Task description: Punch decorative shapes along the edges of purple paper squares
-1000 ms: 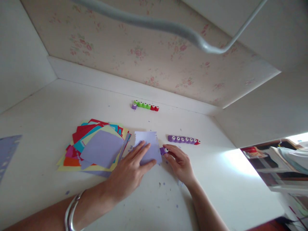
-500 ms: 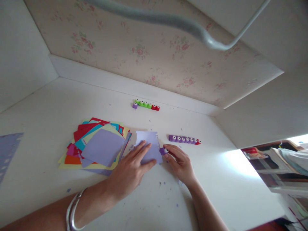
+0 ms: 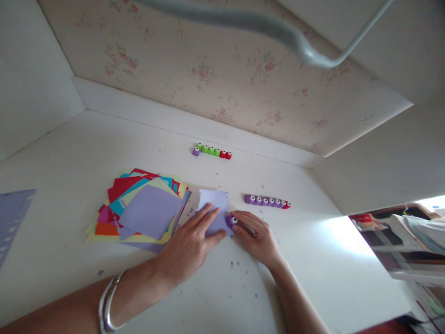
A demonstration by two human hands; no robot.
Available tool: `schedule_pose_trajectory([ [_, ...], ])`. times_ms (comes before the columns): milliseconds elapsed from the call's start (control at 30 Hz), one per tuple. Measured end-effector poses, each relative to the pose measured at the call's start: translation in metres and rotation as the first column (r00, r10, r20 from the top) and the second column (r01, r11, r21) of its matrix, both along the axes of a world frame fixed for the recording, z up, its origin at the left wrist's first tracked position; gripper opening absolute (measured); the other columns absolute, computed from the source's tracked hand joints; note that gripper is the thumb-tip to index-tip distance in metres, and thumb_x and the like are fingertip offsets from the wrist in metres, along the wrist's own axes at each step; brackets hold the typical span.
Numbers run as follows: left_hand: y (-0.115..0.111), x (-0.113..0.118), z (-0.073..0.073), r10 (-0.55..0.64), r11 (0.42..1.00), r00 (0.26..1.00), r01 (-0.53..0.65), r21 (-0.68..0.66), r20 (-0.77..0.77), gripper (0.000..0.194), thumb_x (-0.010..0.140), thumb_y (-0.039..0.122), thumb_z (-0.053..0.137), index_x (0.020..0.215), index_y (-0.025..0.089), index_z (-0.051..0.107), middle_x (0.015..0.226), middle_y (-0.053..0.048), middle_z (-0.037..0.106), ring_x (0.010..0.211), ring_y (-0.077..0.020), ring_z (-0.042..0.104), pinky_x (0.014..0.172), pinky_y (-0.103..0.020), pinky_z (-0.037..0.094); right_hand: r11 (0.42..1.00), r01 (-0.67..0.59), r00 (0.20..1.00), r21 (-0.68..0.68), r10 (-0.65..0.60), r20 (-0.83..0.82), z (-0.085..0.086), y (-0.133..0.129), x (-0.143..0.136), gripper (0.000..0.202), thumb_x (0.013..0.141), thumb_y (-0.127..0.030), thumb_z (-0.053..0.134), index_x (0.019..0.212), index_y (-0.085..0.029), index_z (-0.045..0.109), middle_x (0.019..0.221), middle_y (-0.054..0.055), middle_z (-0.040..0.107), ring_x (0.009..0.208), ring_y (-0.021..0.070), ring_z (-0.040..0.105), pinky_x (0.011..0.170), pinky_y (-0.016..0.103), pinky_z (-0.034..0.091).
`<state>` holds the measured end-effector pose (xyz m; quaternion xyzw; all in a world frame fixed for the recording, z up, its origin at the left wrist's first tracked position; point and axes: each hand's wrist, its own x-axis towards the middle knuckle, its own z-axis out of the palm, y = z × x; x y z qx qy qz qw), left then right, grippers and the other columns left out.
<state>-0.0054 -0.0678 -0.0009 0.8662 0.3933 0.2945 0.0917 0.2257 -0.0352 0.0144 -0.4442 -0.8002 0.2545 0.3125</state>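
My left hand (image 3: 194, 239) lies with fingers spread on a small lilac paper sheet (image 3: 212, 198), pressing it to the table. Small notches run along the sheet's side edges. Between thumb and fingers of my right hand (image 3: 257, 236) is a small purple craft punch (image 3: 230, 220) with a white and black button. It sits over the sheet's right edge. Beyond that hand stands a row of purple craft punches (image 3: 264, 201) with a red one at its right end. Tiny paper bits (image 3: 238, 263) are scattered about.
A fanned pile of coloured paper (image 3: 149, 211) lies left of my left hand. Farther back is a row of green and red punches (image 3: 212, 150), with a purple one in front. Another punched lilac sheet (image 3: 14, 218) lies at the far left. A pale cable (image 3: 243, 25) hangs overhead.
My right hand has moved slightly left with the purple punch, which now overlaps the sheet's right edge more. The left hand stays on the paper.
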Motion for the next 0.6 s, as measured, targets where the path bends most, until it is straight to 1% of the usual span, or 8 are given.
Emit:
schedule_pose_trajectory([
  [133,0.000,0.001,-0.001,-0.004,1.000,1.000,0.004,-0.018,-0.018,0.049,0.081,-0.002,0.055,0.123,0.022,0.063,0.147,-0.013,0.041,0.141,-0.0322,0.029,0.107,-0.051,0.041,0.999,-0.002,0.998,-0.049,0.005,0.060,0.002,0.000,-0.002,0.029,0.089,-0.028,0.061,0.118,-0.026,0.065,0.112,0.008,0.069,0.101,0.0221,0.066,0.088,0.041,0.056],
  [267,0.001,0.001,-0.004,-0.012,0.999,1.000,0.011,-0.035,-0.022,0.051,0.079,-0.003,0.056,0.123,0.022,0.062,0.147,-0.013,0.041,0.141,-0.0324,0.028,0.109,-0.050,0.039,0.997,0.033,0.997,-0.064,-0.028,0.077,0.003,-0.001,-0.003,0.031,0.089,-0.030,0.062,0.120,-0.027,0.064,0.115,0.006,0.069,0.104,0.0219,0.065,0.091,0.042,0.055],
  [433,0.000,0.002,-0.005,-0.011,0.999,1.000,0.011,-0.035,-0.003,0.049,0.081,-0.002,0.056,0.122,0.022,0.063,0.146,-0.011,0.042,0.142,-0.0303,0.027,0.109,-0.050,0.040,0.998,0.036,0.996,-0.055,-0.031,0.083,0.001,0.000,0.002,0.039,0.085,-0.033,0.067,0.123,-0.028,0.063,0.118,0.007,0.068,0.107,0.0239,0.065,0.094,0.046,0.054],
  [500,0.000,0.002,-0.005,0.001,0.999,1.000,-0.001,-0.040,0.000,0.044,0.084,0.002,0.055,0.122,0.022,0.063,0.146,-0.010,0.043,0.142,-0.0297,0.027,0.109,-0.051,0.039,0.997,0.070,0.996,-0.038,-0.067,0.066,0.001,0.001,0.005,0.039,0.084,-0.033,0.068,0.122,-0.028,0.063,0.120,0.008,0.067,0.110,0.0248,0.063,0.096,0.048,0.052],
  [600,0.000,0.003,-0.005,0.010,0.998,1.000,-0.010,-0.059,0.001,0.033,0.090,0.014,0.055,0.120,0.022,0.064,0.143,-0.011,0.046,0.141,-0.0292,0.029,0.109,-0.050,0.038,0.986,0.161,0.987,-0.034,-0.161,0.001,0.005,0.003,0.009,0.028,0.087,-0.032,0.065,0.115,-0.027,0.067,0.117,0.007,0.068,0.110,0.0243,0.063,0.097,0.048,0.051],
])
